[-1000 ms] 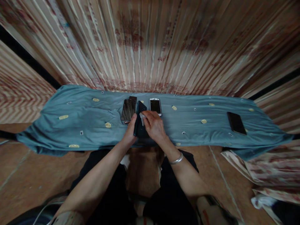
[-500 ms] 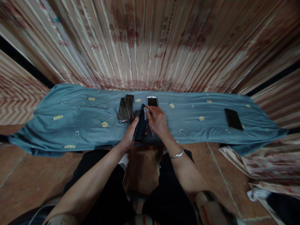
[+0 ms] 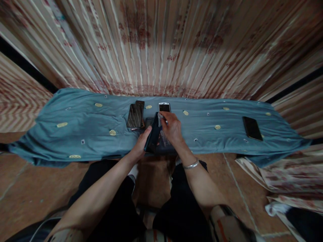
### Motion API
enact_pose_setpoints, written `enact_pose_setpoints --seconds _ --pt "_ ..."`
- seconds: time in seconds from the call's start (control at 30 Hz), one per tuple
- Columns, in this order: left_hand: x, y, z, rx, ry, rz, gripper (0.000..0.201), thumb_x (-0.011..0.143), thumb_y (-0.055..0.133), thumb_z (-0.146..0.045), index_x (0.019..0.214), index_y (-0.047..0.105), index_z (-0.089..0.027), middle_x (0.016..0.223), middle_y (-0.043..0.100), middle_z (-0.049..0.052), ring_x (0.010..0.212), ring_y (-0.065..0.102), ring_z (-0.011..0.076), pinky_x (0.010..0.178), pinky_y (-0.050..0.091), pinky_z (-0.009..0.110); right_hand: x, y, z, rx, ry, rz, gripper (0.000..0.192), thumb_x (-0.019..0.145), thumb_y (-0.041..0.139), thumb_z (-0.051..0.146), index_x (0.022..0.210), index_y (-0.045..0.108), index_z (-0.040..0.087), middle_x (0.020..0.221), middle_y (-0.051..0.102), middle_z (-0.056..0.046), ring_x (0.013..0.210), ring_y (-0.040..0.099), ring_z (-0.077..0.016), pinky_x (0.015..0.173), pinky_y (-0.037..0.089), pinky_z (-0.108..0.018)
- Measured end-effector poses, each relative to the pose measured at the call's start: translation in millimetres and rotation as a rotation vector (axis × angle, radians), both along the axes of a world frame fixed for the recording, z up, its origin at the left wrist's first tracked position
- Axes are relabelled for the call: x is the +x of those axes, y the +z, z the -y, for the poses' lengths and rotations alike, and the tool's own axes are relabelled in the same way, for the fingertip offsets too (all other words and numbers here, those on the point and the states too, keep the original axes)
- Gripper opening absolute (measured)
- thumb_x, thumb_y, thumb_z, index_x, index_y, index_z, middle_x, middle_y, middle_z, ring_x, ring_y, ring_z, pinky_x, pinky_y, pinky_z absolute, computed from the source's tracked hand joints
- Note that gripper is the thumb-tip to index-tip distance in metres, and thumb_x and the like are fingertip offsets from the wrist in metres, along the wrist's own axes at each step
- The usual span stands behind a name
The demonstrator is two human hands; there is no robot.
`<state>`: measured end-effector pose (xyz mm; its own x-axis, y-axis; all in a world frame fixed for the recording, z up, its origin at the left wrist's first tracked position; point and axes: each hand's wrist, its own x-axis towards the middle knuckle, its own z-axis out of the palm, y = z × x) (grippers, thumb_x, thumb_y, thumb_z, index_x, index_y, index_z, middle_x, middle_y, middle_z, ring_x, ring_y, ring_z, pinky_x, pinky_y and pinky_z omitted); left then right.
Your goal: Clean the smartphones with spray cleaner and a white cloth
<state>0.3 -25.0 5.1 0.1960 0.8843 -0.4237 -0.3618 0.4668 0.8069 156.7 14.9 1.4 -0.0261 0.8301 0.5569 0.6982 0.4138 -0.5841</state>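
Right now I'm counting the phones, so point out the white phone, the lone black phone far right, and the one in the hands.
white phone [image 3: 164, 107], head view, on its dark screen.
lone black phone [image 3: 249, 127], head view, screen centre.
held dark phone [image 3: 152, 137], head view, on its tilted face.

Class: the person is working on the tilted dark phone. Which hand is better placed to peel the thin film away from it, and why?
Probably the right hand: it already pinches the pale thin film at the top of the tilted dark smartphone, while the left hand steadies the phone's lower edge.
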Motion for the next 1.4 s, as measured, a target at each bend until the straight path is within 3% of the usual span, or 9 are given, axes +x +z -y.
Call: enact_pose_setpoints --seconds 0.3,0.53,0.77,1.0,1.4 --pt "2.5 0.3 -8.5 0.035 0.067 0.032 0.044 0.098 0.068 -0.056 0.082 0.073 -0.016 0.063 0.072 0.001 0.052 0.067 0.0138 0.054 0.060 0.023 -11.9 0.7 12.1 -0.022 0.081 0.113 0.034 0.108 0.048 0.023 0.129 0.074 0.022 0.127 0.076 -0.013 0.119 0.069 -0.0291 0.112 0.053 -0.047" --pt "1.1 -0.7 -9.3 0.022 0.073 0.017 0.040 0.102 0.063 -0.049 0.085 0.076 -0.015 0.065 0.074 0.003 0.056 0.070 0.0157 0.057 0.060 0.025 -10.4 -0.9 15.6 0.028 0.089 0.097 0.034 0.107 0.047 0.022 0.126 0.075 0.021 0.125 0.078 -0.013 0.116 0.070 -0.0283 0.109 0.055 -0.046" --pt "1.3 -9.3 -6.2 0.034 -0.004 -0.049 0.045 0.094 0.072 -0.057 0.093 0.080 -0.012 0.070 0.078 0.007 0.062 0.075 0.0199 0.054 0.058 0.025 2.4 -2.7 5.6 0.004 0.029 0.031 0.034 0.104 0.050 0.019 0.128 0.074 0.022 0.127 0.078 -0.013 0.121 0.070 -0.0284 0.112 0.055 -0.048" --pt "-0.5 3.0 -3.1 0.042 -0.014 -0.029 0.043 0.103 0.060 -0.049 0.097 0.080 -0.012 0.076 0.080 0.008 0.067 0.077 0.0193 0.060 0.062 0.026 7.9 -9.2 -1.5 -0.017 -0.028 0.025 0.035 0.099 0.053 0.011 0.124 0.076 0.021 0.124 0.080 -0.012 0.117 0.072 -0.0272 0.109 0.057 -0.044" --pt "0.2 13.9 -7.2 -0.013 0.029 0.097 0.041 0.106 0.056 -0.047 0.099 0.077 -0.013 0.079 0.081 0.008 0.069 0.078 0.0194 0.061 0.064 0.027 14.0 -23.6 -8.7 -0.041 -0.052 0.014 0.037 0.095 0.053 0.011 0.122 0.077 0.018 0.121 0.081 -0.013 0.114 0.073 -0.0288 0.106 0.057 -0.045"
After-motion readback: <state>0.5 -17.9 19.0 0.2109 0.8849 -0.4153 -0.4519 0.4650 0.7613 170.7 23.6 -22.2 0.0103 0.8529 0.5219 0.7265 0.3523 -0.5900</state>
